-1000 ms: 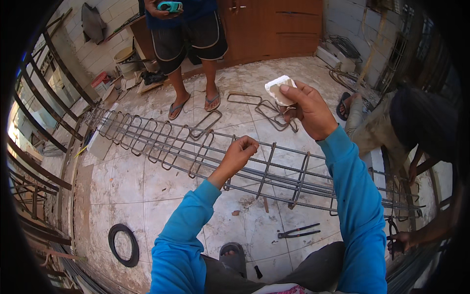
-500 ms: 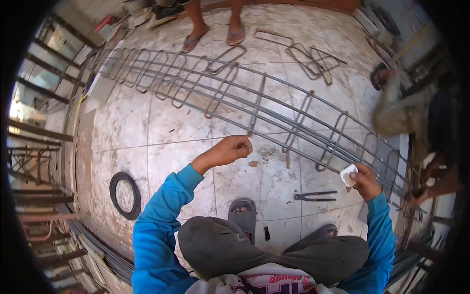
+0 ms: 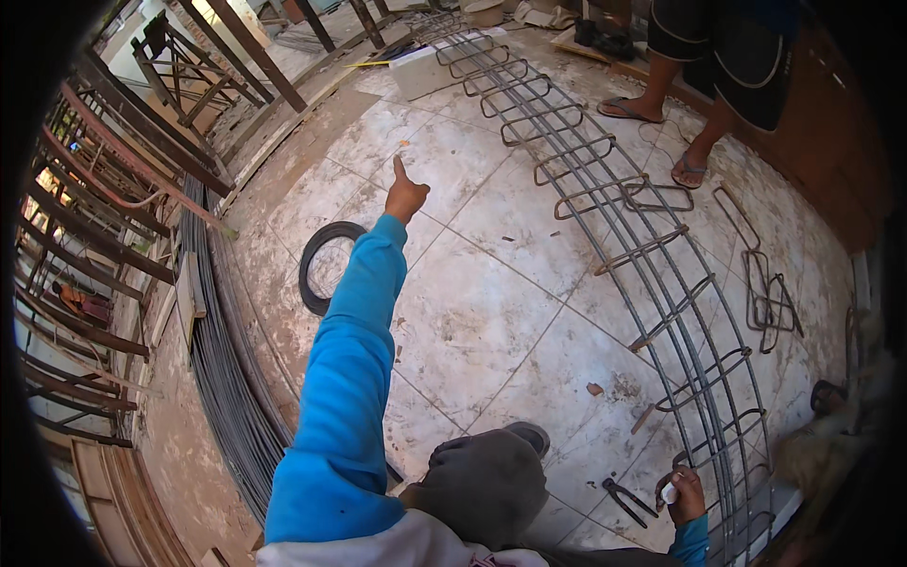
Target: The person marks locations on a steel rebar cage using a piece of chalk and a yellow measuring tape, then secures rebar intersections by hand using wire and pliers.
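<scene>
My left arm, in a blue sleeve, stretches forward over the tiled floor. My left hand (image 3: 406, 200) holds nothing; its index finger points out and its thumb sticks out to the side. Just behind it lies a black coil of wire (image 3: 308, 274), partly covered by my sleeve. At the lower right, my right hand (image 3: 689, 499) is closed on a small white piece (image 3: 669, 492) whose kind I cannot make out. Beside that hand rests a pair of dark pincers (image 3: 618, 493). A long rebar cage (image 3: 642, 250) with several stirrups runs from the far middle to the lower right.
Loose bent stirrups (image 3: 756, 293) lie right of the cage. A person in sandals (image 3: 699, 156) stands at the far right; another person (image 3: 831, 444) is at the right edge. Long steel bars (image 3: 227, 387) are stacked at the left. A pale block (image 3: 416, 74) supports the cage's far end.
The view has swung to the left. My left hand has gone from beside the cage out to the left, its index finger now extended. The white piece is still in my right hand.
</scene>
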A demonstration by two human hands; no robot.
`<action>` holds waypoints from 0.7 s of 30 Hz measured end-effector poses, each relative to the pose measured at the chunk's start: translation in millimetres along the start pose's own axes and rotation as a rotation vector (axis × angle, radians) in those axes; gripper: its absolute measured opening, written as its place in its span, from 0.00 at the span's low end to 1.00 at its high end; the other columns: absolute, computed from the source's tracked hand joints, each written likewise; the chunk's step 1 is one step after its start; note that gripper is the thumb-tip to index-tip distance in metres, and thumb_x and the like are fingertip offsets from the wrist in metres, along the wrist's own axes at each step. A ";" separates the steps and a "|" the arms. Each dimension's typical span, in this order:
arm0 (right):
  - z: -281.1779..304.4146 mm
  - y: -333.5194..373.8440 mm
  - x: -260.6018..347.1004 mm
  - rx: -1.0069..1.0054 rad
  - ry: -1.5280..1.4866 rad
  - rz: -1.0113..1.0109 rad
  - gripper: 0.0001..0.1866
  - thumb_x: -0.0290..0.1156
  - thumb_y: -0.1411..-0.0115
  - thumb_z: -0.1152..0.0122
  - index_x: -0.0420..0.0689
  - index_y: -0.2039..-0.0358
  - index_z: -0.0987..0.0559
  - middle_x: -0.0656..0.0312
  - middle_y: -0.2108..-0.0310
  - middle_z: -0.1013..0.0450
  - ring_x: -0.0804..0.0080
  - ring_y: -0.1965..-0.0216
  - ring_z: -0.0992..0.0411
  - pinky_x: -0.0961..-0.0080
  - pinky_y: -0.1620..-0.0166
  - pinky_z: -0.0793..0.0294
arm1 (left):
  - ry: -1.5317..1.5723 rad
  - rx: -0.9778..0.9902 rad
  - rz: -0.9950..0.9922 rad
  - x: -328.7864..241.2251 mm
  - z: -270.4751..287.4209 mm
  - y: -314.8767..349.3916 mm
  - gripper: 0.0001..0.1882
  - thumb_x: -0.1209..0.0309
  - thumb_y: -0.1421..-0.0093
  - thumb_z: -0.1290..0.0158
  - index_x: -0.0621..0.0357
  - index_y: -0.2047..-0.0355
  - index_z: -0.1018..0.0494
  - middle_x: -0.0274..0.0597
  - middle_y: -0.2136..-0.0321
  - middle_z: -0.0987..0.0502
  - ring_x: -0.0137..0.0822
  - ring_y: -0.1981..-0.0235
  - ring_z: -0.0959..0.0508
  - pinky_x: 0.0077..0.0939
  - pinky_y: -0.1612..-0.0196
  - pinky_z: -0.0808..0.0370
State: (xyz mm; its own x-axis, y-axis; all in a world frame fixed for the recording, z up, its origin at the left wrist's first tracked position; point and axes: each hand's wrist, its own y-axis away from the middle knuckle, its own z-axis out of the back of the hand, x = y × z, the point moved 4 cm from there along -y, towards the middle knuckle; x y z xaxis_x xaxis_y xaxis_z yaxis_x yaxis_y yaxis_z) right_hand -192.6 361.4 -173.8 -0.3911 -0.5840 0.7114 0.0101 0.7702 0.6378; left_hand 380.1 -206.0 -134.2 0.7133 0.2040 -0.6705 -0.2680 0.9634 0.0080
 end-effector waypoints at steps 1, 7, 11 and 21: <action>-5.2 -2.3 2.9 0.041 0.019 -0.025 0.12 0.37 0.41 0.40 0.41 0.70 0.28 0.52 0.78 0.25 0.67 0.84 0.28 0.72 0.83 0.29 | -0.012 -0.042 -0.022 -14.4 16.0 -8.8 0.55 0.67 0.50 0.43 0.54 0.31 0.67 0.69 0.60 0.23 0.62 0.57 0.22 0.45 0.56 0.26; -4.5 13.4 7.9 -0.039 0.239 -0.010 0.12 0.37 0.40 0.39 0.41 0.65 0.23 0.61 0.71 0.24 0.75 0.75 0.27 0.78 0.77 0.27 | 0.280 0.281 -0.294 -105.9 -20.7 55.6 0.29 0.61 0.43 0.45 0.56 0.44 0.38 0.48 0.65 0.23 0.40 0.63 0.24 0.33 0.60 0.28; 13.7 28.4 -9.2 0.018 0.376 0.068 0.15 0.40 0.39 0.40 0.42 0.59 0.19 0.66 0.65 0.22 0.79 0.70 0.26 0.80 0.74 0.26 | 0.112 1.298 -0.225 -128.2 -125.7 242.6 0.19 0.60 0.38 0.45 0.56 0.50 0.27 0.34 0.69 0.22 0.26 0.67 0.25 0.23 0.63 0.29; 37.5 77.9 -109.5 -0.072 0.343 0.006 0.16 0.43 0.39 0.42 0.43 0.61 0.20 0.60 0.67 0.23 0.74 0.73 0.26 0.77 0.76 0.25 | -0.267 1.783 -0.547 -199.6 -202.6 466.0 0.18 0.68 0.37 0.44 0.56 0.47 0.30 0.33 0.64 0.23 0.27 0.60 0.26 0.25 0.55 0.30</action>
State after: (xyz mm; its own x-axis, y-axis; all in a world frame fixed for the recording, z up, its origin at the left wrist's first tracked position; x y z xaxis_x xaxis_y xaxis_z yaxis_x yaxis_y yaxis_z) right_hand -183.4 495.0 -213.1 -0.0585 -0.6410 0.7653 0.0808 0.7611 0.6436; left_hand -18.4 167.0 -147.0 0.5914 -0.2984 -0.7491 0.7653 -0.0848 0.6380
